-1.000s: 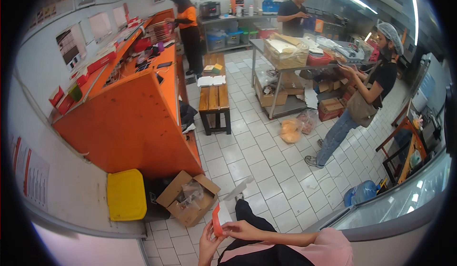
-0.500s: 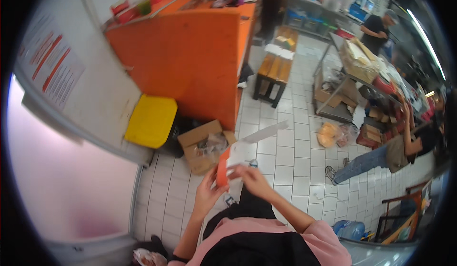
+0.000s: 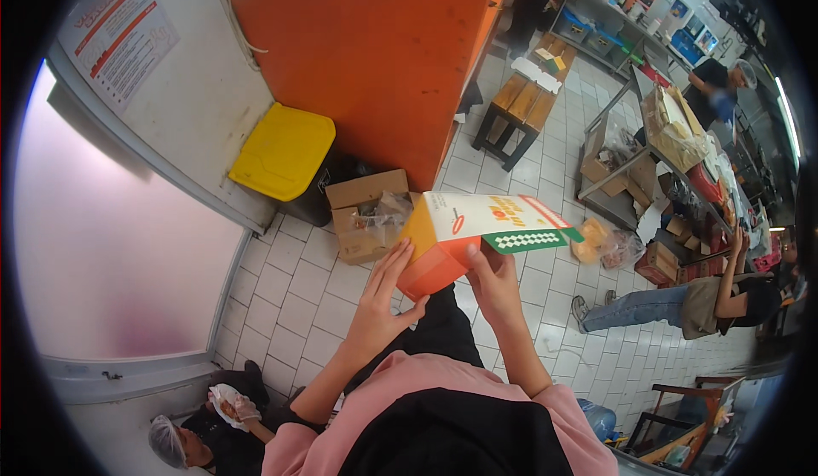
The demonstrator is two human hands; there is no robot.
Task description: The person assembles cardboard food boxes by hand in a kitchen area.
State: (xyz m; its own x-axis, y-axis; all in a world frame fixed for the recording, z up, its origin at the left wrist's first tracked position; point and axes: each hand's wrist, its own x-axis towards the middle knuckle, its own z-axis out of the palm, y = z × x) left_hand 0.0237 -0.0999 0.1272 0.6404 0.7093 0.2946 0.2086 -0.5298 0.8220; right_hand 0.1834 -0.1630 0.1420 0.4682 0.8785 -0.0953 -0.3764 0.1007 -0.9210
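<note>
While the carton is up in front of me, over the tiled floor, both my hands are on it. Long axis runs roughly left to right: orange-yellow end at left, white panel up, green flap sticking out on the near side, toward the right. Left hand has the left end, half-curled: fingers along that face, thumb at the near lower corner. Right hand is closer to the flap; its thumb presses the near orange side just left of it. Most of its fingers are hidden, so can't tell how far they wrap. Brown cardboard box sits on the floor, beyond the carton's left end.
</note>
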